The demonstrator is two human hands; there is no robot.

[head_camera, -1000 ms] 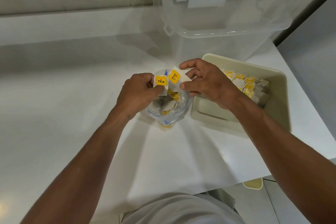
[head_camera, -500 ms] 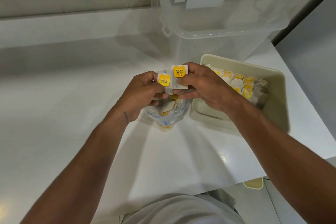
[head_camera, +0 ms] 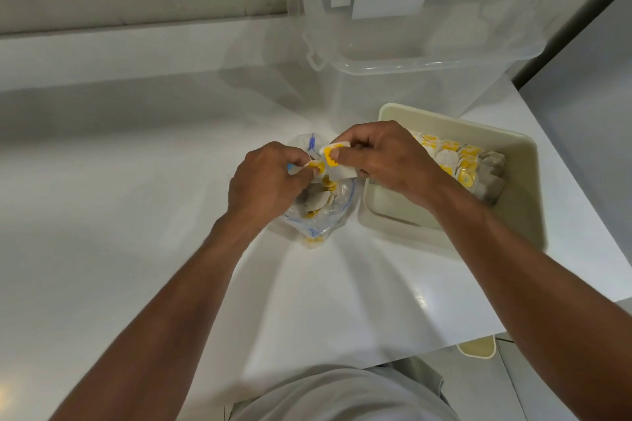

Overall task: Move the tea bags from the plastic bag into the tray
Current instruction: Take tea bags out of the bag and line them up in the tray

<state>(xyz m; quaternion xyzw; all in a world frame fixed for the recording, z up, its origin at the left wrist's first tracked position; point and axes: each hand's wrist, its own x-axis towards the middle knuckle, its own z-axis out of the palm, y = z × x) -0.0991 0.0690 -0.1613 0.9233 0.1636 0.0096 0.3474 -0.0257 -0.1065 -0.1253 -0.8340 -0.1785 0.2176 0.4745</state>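
A clear plastic bag (head_camera: 337,207) with a blue zip strip lies open on the white counter and holds several tea bags with yellow labels. Just above its mouth, my left hand (head_camera: 266,181) pinches one tea bag (head_camera: 315,166). My right hand (head_camera: 386,161) pinches another white tea bag with a yellow label (head_camera: 337,164). The two tea bags touch each other between my fingers. To the right stands the cream tray (head_camera: 519,188), with a row of tea bags (head_camera: 458,161) lined up along its far side.
A large clear plastic storage box (head_camera: 410,55) stands behind the tray at the back right. The white counter (head_camera: 136,215) stretches out to the left. Its right edge drops off just beyond the tray.
Both hands have come closer together over the bag's mouth. The two tea bags have tilted and their labels are now partly hidden by my fingers.
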